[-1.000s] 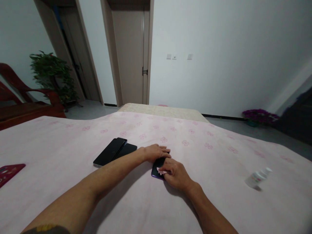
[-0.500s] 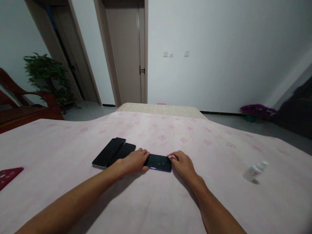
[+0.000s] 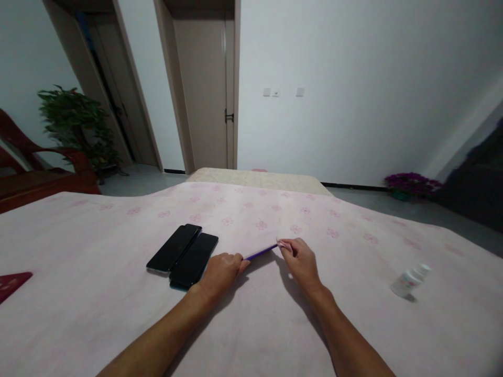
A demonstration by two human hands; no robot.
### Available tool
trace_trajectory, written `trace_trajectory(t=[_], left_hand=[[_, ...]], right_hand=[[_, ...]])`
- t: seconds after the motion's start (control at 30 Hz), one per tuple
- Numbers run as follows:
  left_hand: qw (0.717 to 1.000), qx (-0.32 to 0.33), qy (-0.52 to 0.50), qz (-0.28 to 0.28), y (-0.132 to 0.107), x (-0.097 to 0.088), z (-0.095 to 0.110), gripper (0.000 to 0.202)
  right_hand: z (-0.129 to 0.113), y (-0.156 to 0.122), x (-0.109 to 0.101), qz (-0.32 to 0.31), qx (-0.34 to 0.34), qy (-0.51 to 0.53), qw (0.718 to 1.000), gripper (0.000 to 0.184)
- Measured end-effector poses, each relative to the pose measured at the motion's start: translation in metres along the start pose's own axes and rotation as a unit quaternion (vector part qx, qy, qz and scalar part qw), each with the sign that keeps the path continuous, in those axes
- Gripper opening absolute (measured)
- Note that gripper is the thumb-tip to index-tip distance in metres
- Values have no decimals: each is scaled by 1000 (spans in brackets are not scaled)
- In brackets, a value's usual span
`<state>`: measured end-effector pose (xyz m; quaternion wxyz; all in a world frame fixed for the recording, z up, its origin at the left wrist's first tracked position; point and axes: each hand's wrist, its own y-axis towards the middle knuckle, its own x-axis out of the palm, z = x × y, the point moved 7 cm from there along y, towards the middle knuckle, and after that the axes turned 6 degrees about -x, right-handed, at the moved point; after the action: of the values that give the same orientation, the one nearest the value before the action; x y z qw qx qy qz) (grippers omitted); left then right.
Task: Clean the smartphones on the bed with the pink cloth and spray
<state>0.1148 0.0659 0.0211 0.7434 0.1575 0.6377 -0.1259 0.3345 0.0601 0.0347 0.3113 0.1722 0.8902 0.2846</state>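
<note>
left fingers grasp a tilted purple-edged phone; right fingers pinch pinkish cloth at its end

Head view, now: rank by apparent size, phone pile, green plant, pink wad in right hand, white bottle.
1. Green plant
2. Phone pile
3. White bottle
4. Pink wad, partly hidden by the right hand
</note>
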Motion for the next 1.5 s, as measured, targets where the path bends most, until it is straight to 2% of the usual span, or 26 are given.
trace_trajectory(t=[0.13, 0.3, 0.37, 0.43, 0.57, 0.67, 0.73, 0.9, 1.0, 1.13, 1.23, 1.33, 1.5], left_hand=[[999, -16, -1, 43, -6, 5, 2, 35], [995, 17, -15, 93, -11, 10, -1, 31], [993, 35, -19, 114, -13, 9, -3, 30], [990, 47, -21, 132, -15, 9, -4, 29], [984, 65, -29, 164, -20, 9, -4, 29], [979, 76, -37, 184, -22, 10, -3, 29], [977, 81, -40, 192, -22, 10, -3, 30], [972, 96, -55, 208, -22, 9, -2, 28], [971, 96, -70, 210, -22, 7, -3, 27], [968, 93, -103, 211, -23, 4, -4, 24], [967, 85, -117, 212, -23, 4, -5, 24], [968, 72, -131, 202, -23, 5, -6, 23], [957, 24, -224, 185, -18, 5, -16, 25]], right_hand=[[-25, -10, 11, -8, -98, -17, 995, 23], [-68, -32, 39, -94, -230, -26, 968, 32], [-78, -37, 45, -117, -264, -40, 957, 35], [-78, -35, 43, -103, -265, -56, 957, 34], [-53, -21, 24, -21, -204, -68, 976, 31], [-42, -19, 16, 12, -177, -65, 982, 30], [-49, -23, 21, -1, -193, -53, 980, 29], [-78, -37, 39, -80, -272, -28, 958, 32], [-64, -28, 33, -46, -223, -21, 974, 32], [-19, -9, 15, 37, -96, -25, 994, 28], [5, -4, 10, 65, -22, -23, 997, 27], [18, -6, 17, 27, 32, -29, 999, 30], [31, -16, 33, -88, 101, -67, 989, 24]])
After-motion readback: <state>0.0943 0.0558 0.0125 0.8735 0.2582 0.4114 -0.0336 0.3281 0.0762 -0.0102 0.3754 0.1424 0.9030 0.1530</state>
